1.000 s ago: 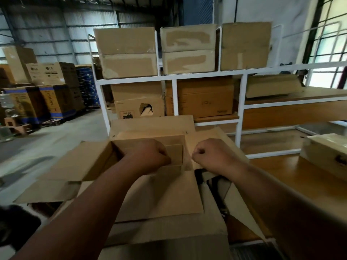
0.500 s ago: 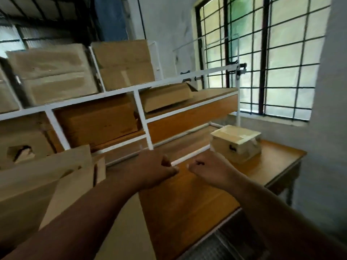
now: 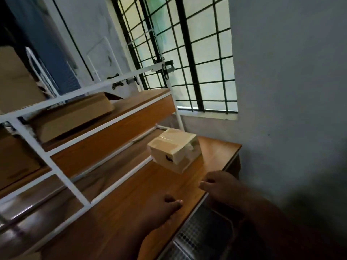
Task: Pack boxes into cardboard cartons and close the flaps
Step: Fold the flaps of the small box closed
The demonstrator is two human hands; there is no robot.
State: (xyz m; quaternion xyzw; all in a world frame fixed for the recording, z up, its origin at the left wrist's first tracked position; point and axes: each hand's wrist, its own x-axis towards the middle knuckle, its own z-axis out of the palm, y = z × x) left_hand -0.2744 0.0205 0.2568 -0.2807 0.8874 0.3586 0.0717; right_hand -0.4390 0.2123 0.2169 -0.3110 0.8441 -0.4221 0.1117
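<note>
Nearest, our left hand (image 3: 161,207) and right hand (image 3: 219,184) hover loosely curled and empty over the table (image 3: 116,212), reaching, we judge, for the taped box (image 3: 174,151) sitting alone beyond, below the window (image 3: 187,53).

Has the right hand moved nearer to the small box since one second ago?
Yes. The right hand left the carton and now reaches toward the box on the table.

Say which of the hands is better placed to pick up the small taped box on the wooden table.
Right, probably. The right hand hovers empty just short of the taped box; the left hand sits lower and farther back over the wooden table. Both look empty.
</note>
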